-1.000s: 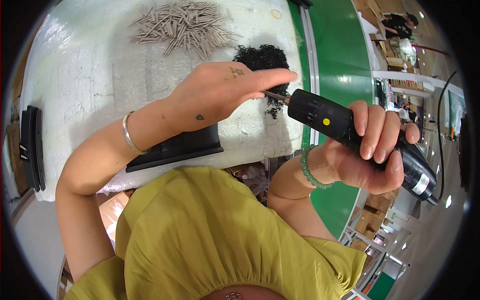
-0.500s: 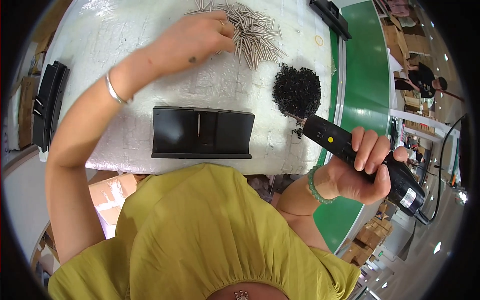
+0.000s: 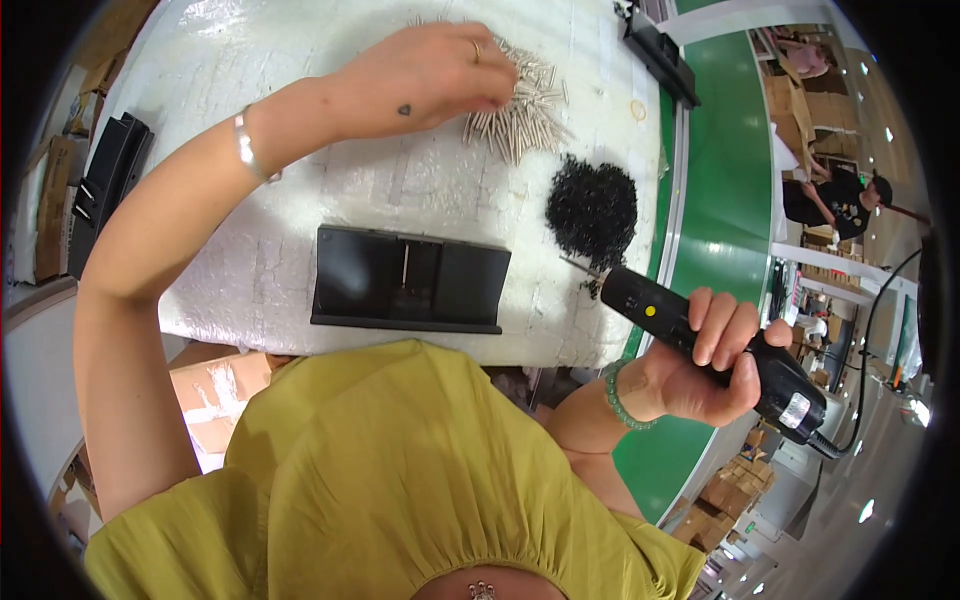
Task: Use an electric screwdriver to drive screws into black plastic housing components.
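My left hand (image 3: 440, 82) reaches over a pile of thin silver metal pins (image 3: 528, 118) at the far side of the table. Its fingers are bent and close together at the pile; whatever lies between the fingertips is hidden. My right hand (image 3: 715, 362) is wrapped round a black corded electric screwdriver (image 3: 648, 308). The screwdriver's bit points left, beside a heap of small black screws (image 3: 592, 210). Nearer me lies a wide black plastic part (image 3: 465, 285) with a raised front lip. One slim metal pin (image 3: 405, 266) stands out along its middle.
A similar black part (image 3: 108, 185) with pins lies at the left table edge, and another black piece (image 3: 660, 58) at the far right. Beyond the wrapped white tabletop (image 3: 250, 290) runs a green surface (image 3: 728, 190). The screwdriver's cord (image 3: 868, 370) hangs at right. Another person (image 3: 845, 203) stands farther off.
My left hand has moved right across the pin pile. The screwdriver and my right hand have shifted slightly left and down. The black part near me stays on the table.
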Tool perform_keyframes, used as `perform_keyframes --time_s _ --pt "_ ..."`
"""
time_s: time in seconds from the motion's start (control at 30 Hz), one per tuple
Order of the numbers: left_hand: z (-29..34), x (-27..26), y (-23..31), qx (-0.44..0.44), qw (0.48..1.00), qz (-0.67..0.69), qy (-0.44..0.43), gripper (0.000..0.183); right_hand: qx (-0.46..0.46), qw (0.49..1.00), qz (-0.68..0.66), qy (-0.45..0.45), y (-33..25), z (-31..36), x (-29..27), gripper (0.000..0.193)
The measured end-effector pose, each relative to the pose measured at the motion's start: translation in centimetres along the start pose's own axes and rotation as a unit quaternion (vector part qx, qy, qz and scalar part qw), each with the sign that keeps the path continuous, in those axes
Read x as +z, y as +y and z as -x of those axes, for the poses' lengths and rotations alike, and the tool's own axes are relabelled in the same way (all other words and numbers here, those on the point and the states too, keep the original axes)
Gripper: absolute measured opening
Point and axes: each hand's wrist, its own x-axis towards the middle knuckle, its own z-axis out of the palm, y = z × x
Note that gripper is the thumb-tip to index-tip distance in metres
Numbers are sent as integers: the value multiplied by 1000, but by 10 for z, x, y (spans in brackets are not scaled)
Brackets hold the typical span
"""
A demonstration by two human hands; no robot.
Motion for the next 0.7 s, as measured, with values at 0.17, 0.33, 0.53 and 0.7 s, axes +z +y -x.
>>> perform_keyframes --time_s 0.17,0.33,0.53,0.7 --pt "15 -31 54 -319 904 272 77 14 -1 999 -32 -20 9 -1 10 36" --pt "53 -19 99 -260 950 151 80 12 64 991 -44 -104 16 4 38 32" --pt "70 -10 131 -282 951 105 68 18 89 978 -38 -185 33 7 61 35" --pt "70 -5 134 -290 950 63 92 18 100 968 -14 -229 35 8 61 40"
